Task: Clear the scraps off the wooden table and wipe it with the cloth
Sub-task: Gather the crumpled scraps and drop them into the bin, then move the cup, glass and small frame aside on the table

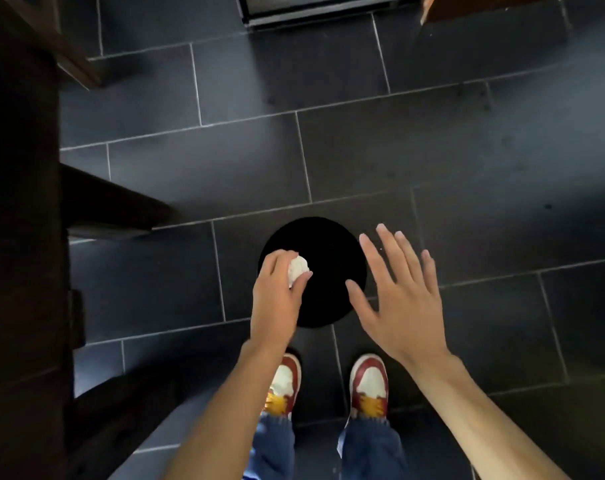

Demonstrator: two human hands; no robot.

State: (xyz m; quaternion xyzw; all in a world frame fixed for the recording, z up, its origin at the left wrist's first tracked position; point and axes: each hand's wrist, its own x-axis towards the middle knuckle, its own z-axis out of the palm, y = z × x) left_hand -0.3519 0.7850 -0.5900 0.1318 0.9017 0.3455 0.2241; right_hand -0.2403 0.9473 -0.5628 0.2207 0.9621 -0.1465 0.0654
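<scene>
Looking straight down at dark grey floor tiles point(380, 150), with a round black bin point(325, 268) sitting just ahead of red-and-white sneakers point(368, 379) and blue jeans point(370, 445). Left hand point(277, 292) is pinched tight around a crumpled white scrap point(297, 268), right over the bin's left side. Right hand point(398, 299) hovers spread wide with nothing in it, overlapping the bin's right edge. Dark wooden furniture point(20, 202) crowds the left. No readable labels anywhere.

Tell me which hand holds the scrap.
The left hand, closed on the white crumpled scrap over the black bin; the right hand is open, empty.
</scene>
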